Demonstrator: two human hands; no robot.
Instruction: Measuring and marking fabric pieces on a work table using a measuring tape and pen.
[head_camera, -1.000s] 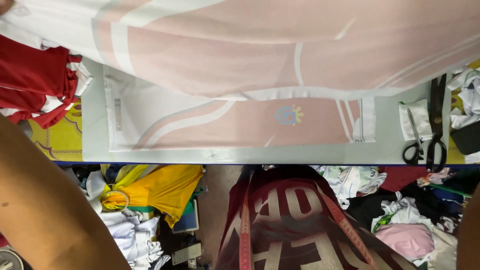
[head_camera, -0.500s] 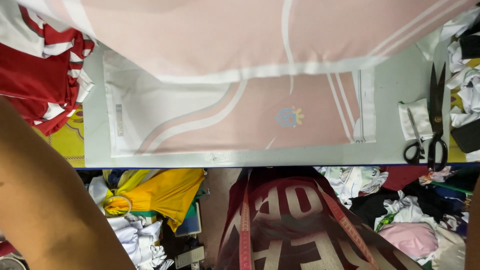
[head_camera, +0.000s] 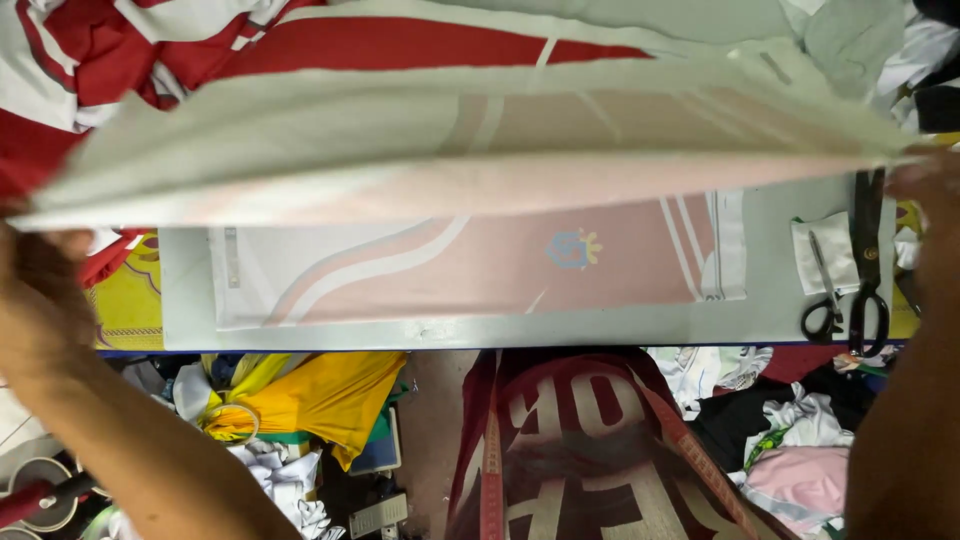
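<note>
A wide pink-and-white printed fabric sheet (head_camera: 450, 150) is lifted off the table and stretched between my hands. My left hand (head_camera: 40, 260) grips its left corner, my right hand (head_camera: 925, 185) pinches its right corner. Beneath it a second pink-and-white printed panel (head_camera: 480, 265) with curved stripes and a small blue-and-yellow emblem lies flat on the grey worktable (head_camera: 760, 320).
Two pairs of black scissors (head_camera: 850, 270) lie on the table's right end beside a white cloth. Red-and-white fabric (head_camera: 120, 50) is piled at the far left. Below the table edge sit a yellow garment (head_camera: 320, 395), a maroon printed bag (head_camera: 590, 450) and mixed cloth scraps.
The held sheet has been pulled up and toward me, so its near edge now hangs across the view; more red-and-white fabric shows behind it. Both hands rose into view at the sheet's corners.
</note>
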